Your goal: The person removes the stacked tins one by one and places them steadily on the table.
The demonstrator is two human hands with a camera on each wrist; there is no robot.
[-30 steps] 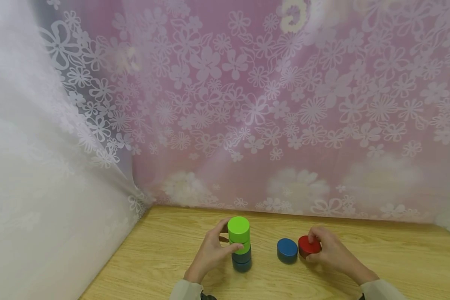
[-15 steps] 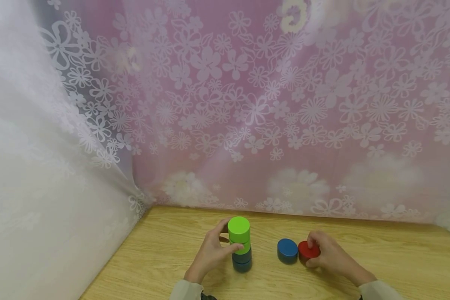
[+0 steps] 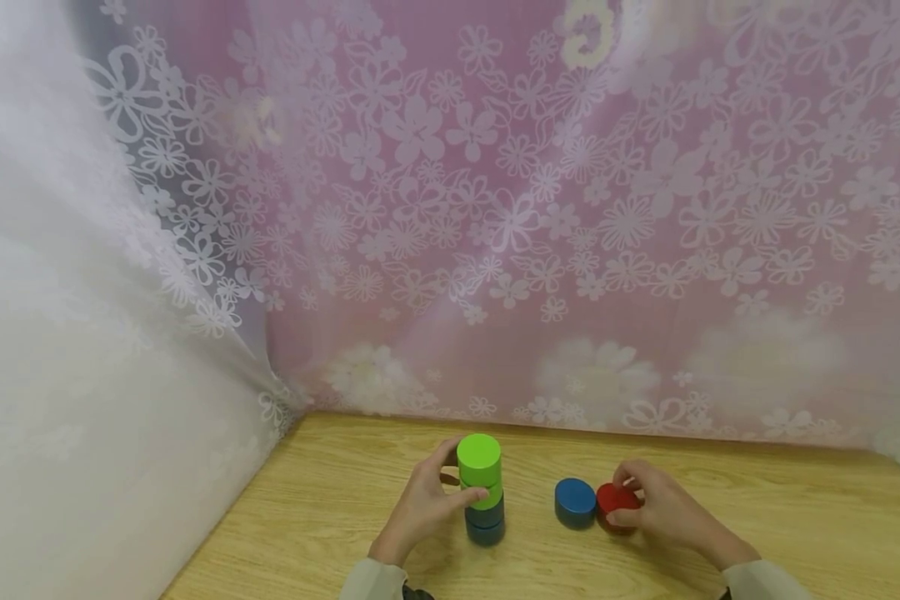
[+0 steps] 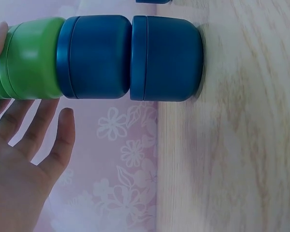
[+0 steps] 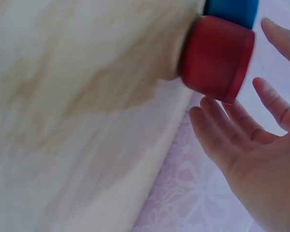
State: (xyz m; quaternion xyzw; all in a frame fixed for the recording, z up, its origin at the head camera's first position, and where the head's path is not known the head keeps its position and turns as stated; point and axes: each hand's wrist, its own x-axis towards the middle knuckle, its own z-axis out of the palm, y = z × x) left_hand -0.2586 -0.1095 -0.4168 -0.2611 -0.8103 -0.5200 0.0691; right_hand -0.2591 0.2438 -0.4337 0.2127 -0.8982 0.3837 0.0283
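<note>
An upright stack of small round lidded tins stands on the table, two green tins (image 3: 479,458) over two dark blue tins (image 4: 99,57). My left hand (image 3: 425,504) grips the green part of the stack, thumb across the near side and fingers behind. To the right, a single blue tin (image 3: 574,502) sits beside a red tin (image 3: 617,506). My right hand (image 3: 663,508) is around the red tin. In the right wrist view its thumb and index finger stand apart from the red tin, while the other fingertips (image 5: 208,104) lie right at its side.
The wooden table (image 3: 307,533) meets a pink flowered curtain (image 3: 495,250) along its back edge. A pale cloth (image 3: 82,375) hangs along the left side. The stack stands a short gap left of the single blue tin.
The red tin has shifted slightly toward me, staying beside the blue one. My right hand moved with it, and its fingers have since loosened. The left hand and the stack have stayed put.
</note>
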